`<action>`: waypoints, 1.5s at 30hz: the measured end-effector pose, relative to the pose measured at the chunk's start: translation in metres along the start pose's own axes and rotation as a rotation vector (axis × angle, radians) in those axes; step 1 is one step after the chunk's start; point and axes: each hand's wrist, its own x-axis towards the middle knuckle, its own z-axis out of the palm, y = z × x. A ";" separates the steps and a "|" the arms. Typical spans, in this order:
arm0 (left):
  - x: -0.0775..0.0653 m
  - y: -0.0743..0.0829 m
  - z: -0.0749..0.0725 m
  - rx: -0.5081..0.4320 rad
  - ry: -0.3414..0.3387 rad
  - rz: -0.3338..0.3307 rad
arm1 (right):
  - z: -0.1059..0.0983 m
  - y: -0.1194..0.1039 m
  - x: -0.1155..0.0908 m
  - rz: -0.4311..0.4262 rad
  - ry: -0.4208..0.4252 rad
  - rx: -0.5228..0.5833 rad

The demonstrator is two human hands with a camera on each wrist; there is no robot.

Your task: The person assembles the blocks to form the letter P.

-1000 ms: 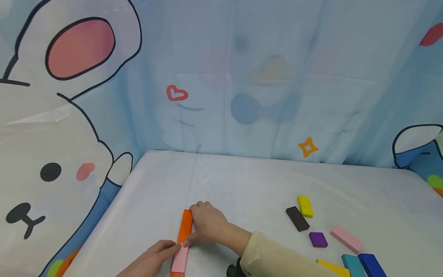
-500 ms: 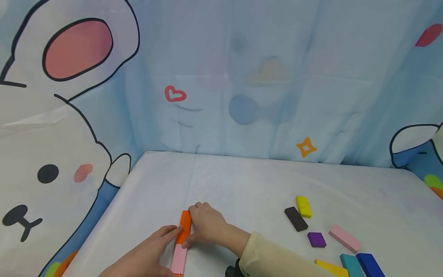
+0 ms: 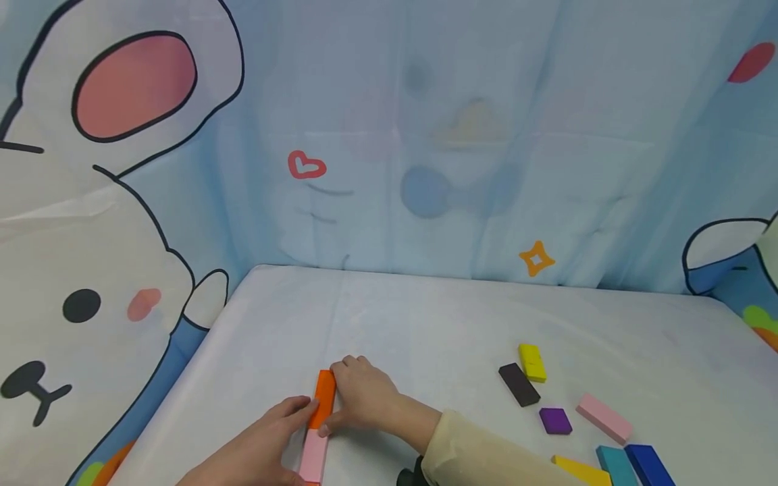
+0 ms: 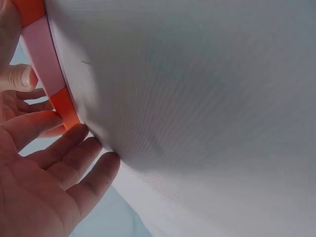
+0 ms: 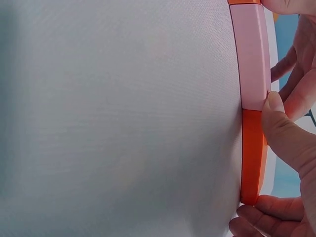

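Observation:
In the head view, an orange block [image 3: 323,398] and a pink block [image 3: 313,455] lie end to end in a row, with another orange block [image 3: 313,483] at the near end, mostly cut off. My right hand [image 3: 365,398] pinches the far orange block lengthwise, fingertips at its far end and thumb [image 5: 280,121] by the seam with the pink one. My left hand [image 3: 258,442] lies along the row's left side. Its fingers [image 4: 74,163] are fairly straight, the index at the far orange block and the thumb near the pink block's near end.
Loose blocks lie to the right on the white table [image 3: 425,324]: yellow [image 3: 532,362], black [image 3: 519,385], purple [image 3: 556,420], pink [image 3: 604,418], teal [image 3: 616,466], blue [image 3: 649,466] and amber [image 3: 581,470]. A blue printed curtain [image 3: 456,135] rises behind the table.
My left hand has moved from the seam onto the far orange block's left side, its fingers spreading as the thumb went toward the near end. The right hand keeps its place.

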 end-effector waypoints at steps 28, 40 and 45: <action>0.002 0.007 0.000 0.035 -0.018 -0.014 | -0.066 0.168 -0.061 0.028 0.055 0.226; 0.003 0.005 -0.001 0.029 -0.028 -0.039 | -0.070 0.272 -0.110 0.158 0.077 0.141; 0.005 0.005 0.000 0.027 -0.043 -0.023 | -0.063 0.285 -0.117 0.183 0.069 0.138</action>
